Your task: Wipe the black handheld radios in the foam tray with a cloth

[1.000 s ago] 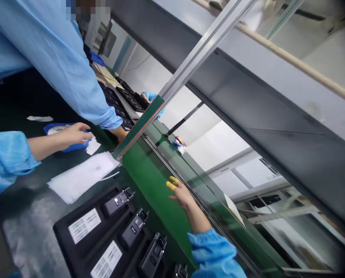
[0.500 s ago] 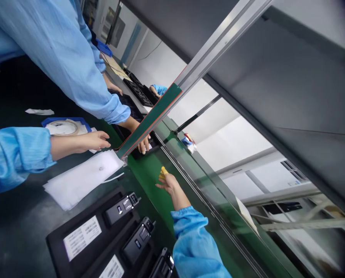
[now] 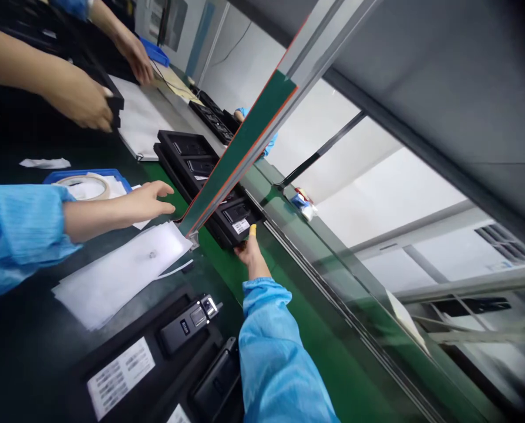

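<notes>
A black tray (image 3: 228, 230) with dark devices and white labels in its recesses lies on the green belt, partly hidden behind the slanted post. My right hand (image 3: 252, 254) grips its near end, the yellow-covered thumb at the edge and the other fingers low against it. My left hand (image 3: 145, 202) reaches toward the tray's left side with fingers apart and empty, just short of the post. Below that hand is a stack of white sheets (image 3: 125, 271). Nearer to me, another black tray (image 3: 134, 329) holds dark handheld devices (image 3: 187, 324) and labels.
A slanted post (image 3: 245, 150) with green and orange facing rises beside the green belt (image 3: 309, 335). Left of it is a blue bin (image 3: 120, 178) with a tape roll (image 3: 86, 187). A co-worker's hands (image 3: 80, 97) hold a black tray at upper left.
The loaded black tray has come into view along the belt, and my right hand has moved forward onto its end. The co-worker's arms have drawn back to the upper left.
</notes>
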### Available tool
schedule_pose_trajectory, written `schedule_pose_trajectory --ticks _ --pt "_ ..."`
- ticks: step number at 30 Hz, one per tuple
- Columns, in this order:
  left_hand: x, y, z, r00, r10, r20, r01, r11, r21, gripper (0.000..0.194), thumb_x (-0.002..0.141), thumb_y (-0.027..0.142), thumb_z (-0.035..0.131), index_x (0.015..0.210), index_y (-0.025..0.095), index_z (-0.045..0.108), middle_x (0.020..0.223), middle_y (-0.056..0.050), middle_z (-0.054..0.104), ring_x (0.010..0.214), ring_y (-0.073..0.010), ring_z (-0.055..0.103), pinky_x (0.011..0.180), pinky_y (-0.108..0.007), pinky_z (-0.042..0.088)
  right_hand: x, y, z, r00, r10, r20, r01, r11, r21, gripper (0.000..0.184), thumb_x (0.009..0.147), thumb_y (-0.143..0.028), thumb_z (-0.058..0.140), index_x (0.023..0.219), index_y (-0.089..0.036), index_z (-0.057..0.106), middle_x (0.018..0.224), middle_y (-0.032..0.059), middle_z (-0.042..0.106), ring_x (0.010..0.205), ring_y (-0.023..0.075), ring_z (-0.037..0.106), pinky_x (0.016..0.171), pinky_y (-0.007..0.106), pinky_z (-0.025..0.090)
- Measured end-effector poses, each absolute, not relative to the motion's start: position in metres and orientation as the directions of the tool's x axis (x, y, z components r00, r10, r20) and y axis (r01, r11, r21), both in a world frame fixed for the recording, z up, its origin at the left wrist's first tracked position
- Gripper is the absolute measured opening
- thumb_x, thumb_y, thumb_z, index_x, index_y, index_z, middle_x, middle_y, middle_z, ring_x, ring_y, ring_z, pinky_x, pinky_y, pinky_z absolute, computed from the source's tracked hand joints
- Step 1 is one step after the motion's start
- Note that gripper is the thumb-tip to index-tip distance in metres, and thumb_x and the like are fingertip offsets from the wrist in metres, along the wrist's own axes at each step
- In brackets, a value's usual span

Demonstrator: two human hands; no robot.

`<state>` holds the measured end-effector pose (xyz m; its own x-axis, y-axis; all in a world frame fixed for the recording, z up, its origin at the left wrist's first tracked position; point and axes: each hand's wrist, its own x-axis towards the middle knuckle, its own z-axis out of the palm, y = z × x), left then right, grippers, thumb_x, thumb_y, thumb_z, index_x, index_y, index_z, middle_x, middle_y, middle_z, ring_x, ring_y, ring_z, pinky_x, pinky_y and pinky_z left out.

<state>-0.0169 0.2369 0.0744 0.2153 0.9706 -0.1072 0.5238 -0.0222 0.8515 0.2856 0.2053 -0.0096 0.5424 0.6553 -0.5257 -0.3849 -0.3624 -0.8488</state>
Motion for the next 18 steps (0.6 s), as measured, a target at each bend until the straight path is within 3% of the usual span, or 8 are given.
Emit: schedule_pose_trajectory --ticks 6,12,18 --pt "-0.042 0.213 0.077 0.242 0.956 -0.169 0.452 0.043 0.891 0.058 0.061 0.041 0.061 0.116 0.024 0.054 0.084 0.0 0.064 0.086 -0.0218 0.061 0.07 -0.028 0.045 0.278 0.219 -0.014 0.515 0.68 -0.521 -0.423 -0.327 -0.845 0.041 0.087 -0.052 0.045 0.104 -0.017 0.06 0.089 0.0037 0.067 0.078 0.0151 0.063 0.075 0.035 0.053" --pt "-0.039 0.191 0.079 0.378 0.899 -0.221 0.35 0.082 0.933 0.061 0.055 0.046 0.061 0.11 0.023 0.052 0.078 0.0 0.064 0.077 -0.0221 0.061 0.062 -0.028 0.044 0.278 0.214 -0.011 0.53 0.684 -0.501 -0.407 -0.313 -0.858 0.043 0.08 -0.057 0.039 0.099 -0.024 0.059 0.078 0.0019 0.066 0.079 0.0209 0.063 0.074 0.042 0.053" --pt "-0.015 0.174 0.071 0.551 0.796 -0.251 0.348 0.054 0.936 0.048 0.056 0.04 0.063 0.101 0.025 0.057 0.072 0.003 0.063 0.069 -0.02 0.06 0.059 -0.028 0.043 0.284 0.214 -0.022 0.527 0.718 -0.454 -0.282 -0.356 -0.891 0.057 0.077 -0.069 0.021 0.098 -0.029 0.055 0.078 0.0025 0.061 0.082 0.0237 0.061 0.076 0.051 0.05"
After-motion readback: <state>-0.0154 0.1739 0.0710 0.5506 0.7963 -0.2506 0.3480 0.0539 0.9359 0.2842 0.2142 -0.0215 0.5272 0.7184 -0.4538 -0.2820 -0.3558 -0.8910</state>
